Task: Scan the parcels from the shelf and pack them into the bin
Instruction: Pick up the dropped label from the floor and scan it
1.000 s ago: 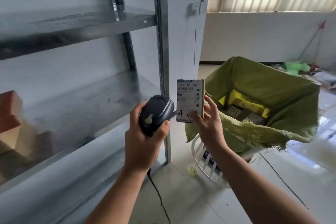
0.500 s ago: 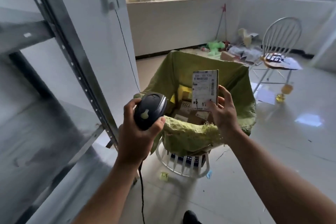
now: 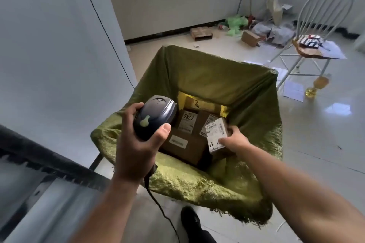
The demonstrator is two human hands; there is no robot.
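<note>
Right hand (image 3: 235, 140) pinches the parcel (image 3: 216, 134), now lowered into the bin (image 3: 217, 77); left hand (image 3: 136, 150) grips the scanner (image 3: 156, 116). Scan seems done; release remains.

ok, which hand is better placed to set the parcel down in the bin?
Right. The right hand grips the parcel, low inside the bin, just above the packed boxes. The left hand is full: it holds the scanner over the bin's near-left edge.
</note>
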